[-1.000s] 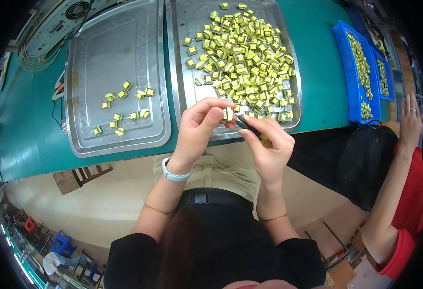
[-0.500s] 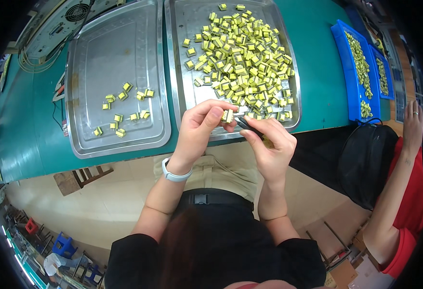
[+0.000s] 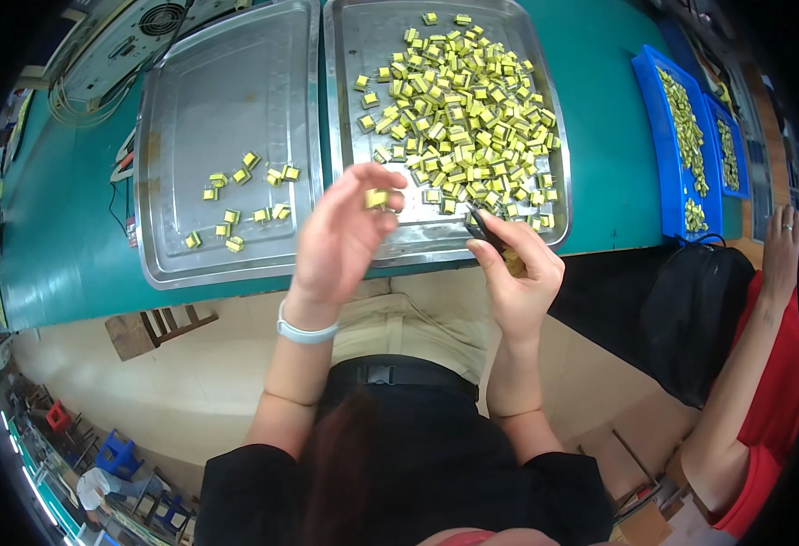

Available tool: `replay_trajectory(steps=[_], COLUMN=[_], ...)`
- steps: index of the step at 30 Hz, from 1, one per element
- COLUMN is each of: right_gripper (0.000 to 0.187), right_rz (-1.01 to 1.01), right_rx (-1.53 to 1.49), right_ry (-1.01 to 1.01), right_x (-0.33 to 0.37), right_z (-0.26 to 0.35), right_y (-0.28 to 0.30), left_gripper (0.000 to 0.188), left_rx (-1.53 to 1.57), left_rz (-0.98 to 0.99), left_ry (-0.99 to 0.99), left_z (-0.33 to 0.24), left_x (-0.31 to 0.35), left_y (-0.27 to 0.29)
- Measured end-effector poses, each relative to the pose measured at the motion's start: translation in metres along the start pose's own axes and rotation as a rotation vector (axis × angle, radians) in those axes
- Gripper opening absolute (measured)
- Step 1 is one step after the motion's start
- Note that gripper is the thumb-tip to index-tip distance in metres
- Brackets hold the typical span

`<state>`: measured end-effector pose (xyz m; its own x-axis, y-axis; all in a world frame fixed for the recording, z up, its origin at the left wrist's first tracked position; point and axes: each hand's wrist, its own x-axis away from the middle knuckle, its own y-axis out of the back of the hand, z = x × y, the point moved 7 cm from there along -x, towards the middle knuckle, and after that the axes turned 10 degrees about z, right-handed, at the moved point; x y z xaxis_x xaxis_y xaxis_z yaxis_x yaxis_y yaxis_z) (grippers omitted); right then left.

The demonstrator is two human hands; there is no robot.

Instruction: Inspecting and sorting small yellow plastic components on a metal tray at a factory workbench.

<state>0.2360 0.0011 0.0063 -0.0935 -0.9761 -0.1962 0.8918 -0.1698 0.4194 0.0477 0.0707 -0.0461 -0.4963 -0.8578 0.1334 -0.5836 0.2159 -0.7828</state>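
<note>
My left hand (image 3: 338, 241), with a pale band on its wrist, is raised over the gap between two metal trays. A small yellow transformer (image 3: 377, 197) is held at its curled fingertips. My right hand (image 3: 522, 273) grips slim black tweezers (image 3: 480, 224), their tips at the near edge of the right tray (image 3: 349, 109). Something yellowish shows under its fingers, too hidden to name. A large heap of yellow transformers (image 3: 472, 109) lies in the right tray. Several more transformers (image 3: 232, 217) are scattered in the near part of the left tray (image 3: 227, 100).
Both trays rest on a green table (image 3: 600, 136). Blue bins (image 3: 663, 146) with more transformers stand at the right. A black bag (image 3: 686, 309) hangs beside a co-worker's arm (image 3: 745, 364) in a red sleeve. Grey equipment (image 3: 136, 36) with cables sits far left.
My left hand has moved left, away from the tweezers, carrying the transformer. My right hand stays nearly in place, and the tweezers no longer meet the transformer.
</note>
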Motion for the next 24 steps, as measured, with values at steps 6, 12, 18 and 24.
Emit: replay_trajectory(steps=[6,12,18,24], right_gripper=[0.034,0.034,0.034,0.034], right_rz=[-0.04,-0.022,-0.02,0.027], right_rx=[-0.079,-0.114,-0.11,-0.035], right_ry=[-0.004,-0.031,-0.039,0.003], right_x=[0.009,0.014,0.013,0.005], right_z=[0.001,-0.009,-0.005,0.012], right_y=[0.002,0.002,0.003,0.001], left_gripper=[0.026,0.03,0.023,0.027], left_rx=[-1.449,-1.942,-1.795,-0.946], left_rz=[-0.303,-0.276,-0.398,-0.145], left_ry=[-0.228,-0.294,-0.282,-0.054], left_z=[-0.058,-0.039,-0.057,-0.049], left_x=[-0.013,-0.027,-0.008,0.021], left_y=[-0.013,-0.026,-0.024,-0.025])
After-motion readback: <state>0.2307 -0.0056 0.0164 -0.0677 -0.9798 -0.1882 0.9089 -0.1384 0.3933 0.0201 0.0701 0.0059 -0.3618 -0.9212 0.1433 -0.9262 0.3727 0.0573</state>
